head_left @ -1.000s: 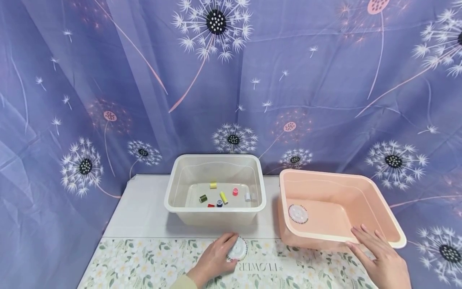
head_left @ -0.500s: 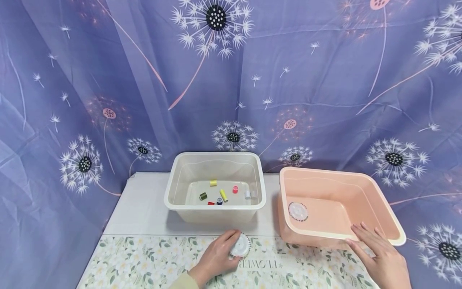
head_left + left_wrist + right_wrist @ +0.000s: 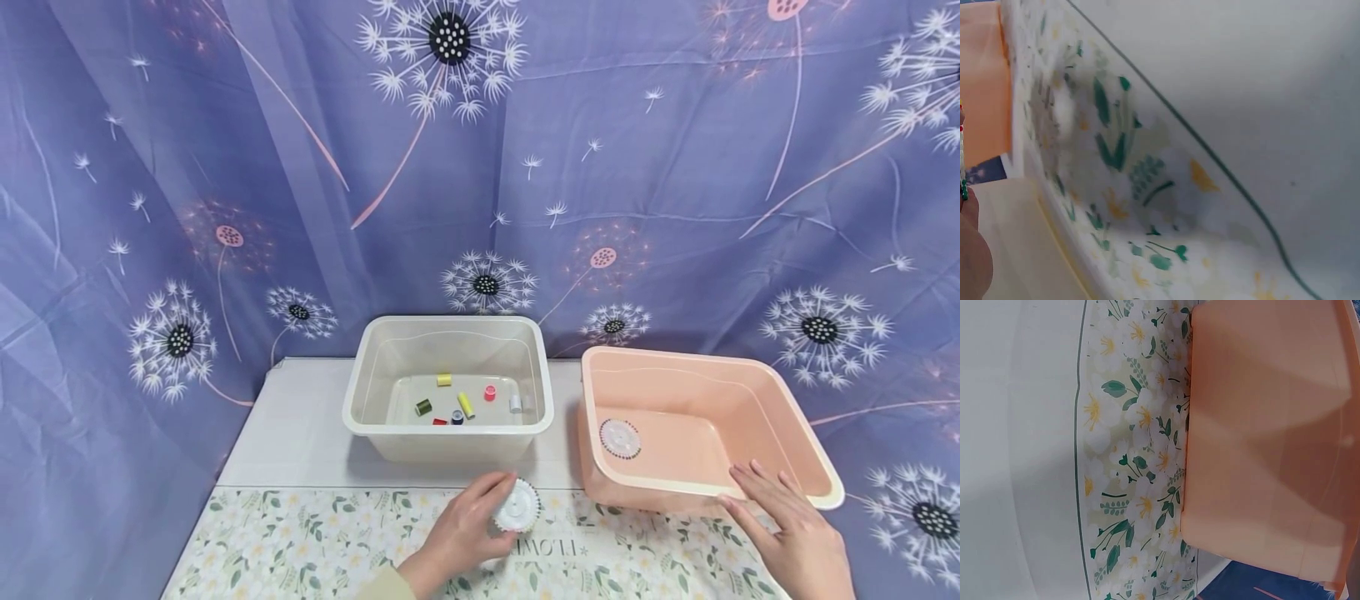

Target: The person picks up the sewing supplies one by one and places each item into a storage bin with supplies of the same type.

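Observation:
In the head view my left hand (image 3: 468, 529) pinches a wheel of sewing pins (image 3: 521, 505), a white disc with small coloured heads round its edge. It is held in front of the cream tub. A sliver of that pin wheel (image 3: 962, 159) and a fingertip show at the left edge of the left wrist view. My right hand (image 3: 798, 537) lies with extended fingers over the near rim of the pink tub (image 3: 675, 492). A second pin wheel (image 3: 620, 439) lies inside that tub, at its left. The right wrist view shows the tub's outer wall (image 3: 1260, 444) but no fingers.
The cream tub (image 3: 446, 432) holds several small thread spools, among them a yellow one (image 3: 466, 406), a green one (image 3: 423, 407) and a pink one (image 3: 490, 392). Both tubs stand on a flower-printed table cover (image 3: 300, 542). A blue dandelion curtain (image 3: 420, 208) hangs behind.
My left hand has moved to the right and slightly away from me with the pin wheel. The right hand has stayed at the pink tub's rim.

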Tool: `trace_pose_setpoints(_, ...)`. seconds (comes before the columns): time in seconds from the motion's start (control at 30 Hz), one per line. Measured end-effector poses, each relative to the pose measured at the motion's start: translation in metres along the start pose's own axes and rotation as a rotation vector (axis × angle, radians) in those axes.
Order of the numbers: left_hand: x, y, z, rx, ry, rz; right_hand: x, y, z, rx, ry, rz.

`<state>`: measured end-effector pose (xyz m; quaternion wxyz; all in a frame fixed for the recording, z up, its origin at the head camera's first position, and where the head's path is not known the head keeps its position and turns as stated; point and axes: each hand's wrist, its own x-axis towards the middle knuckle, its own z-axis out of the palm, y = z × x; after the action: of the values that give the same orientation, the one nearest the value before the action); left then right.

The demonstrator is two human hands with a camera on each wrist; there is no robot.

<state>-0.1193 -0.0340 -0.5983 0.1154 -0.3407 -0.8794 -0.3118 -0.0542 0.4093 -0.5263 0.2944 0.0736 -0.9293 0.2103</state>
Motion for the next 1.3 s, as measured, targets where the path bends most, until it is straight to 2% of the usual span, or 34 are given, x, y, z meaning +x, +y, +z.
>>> trace_pose_setpoints(0.17, 0.005, 0.008, -0.004, 0.01, 0.04, 0.033, 0.0, 0.0, 0.0, -0.003, 0.003, -0.004)
trace_pose_setpoints(0.57, 0.019, 0.024, -0.013, -0.071, 0.047, -0.002, 0.0, 0.001, 0.0, 0.005, 0.01, -0.023)
trace_pose_setpoints(0.77, 0.027, 0.03, -0.02, -0.088, 0.072, 0.015, -0.001, 0.001, 0.0, -0.001, 0.002, -0.017)
trace_pose_setpoints(1.1, 0.039, 0.039, -0.028, -0.111, 0.029, -0.016, -0.001, 0.0, -0.001, 0.0, -0.015, -0.004)
trace_pose_setpoints(1.3, 0.047, 0.044, -0.03, -0.121, 0.03, 0.006, -0.001, 0.001, -0.001, -0.001, -0.012, -0.008)
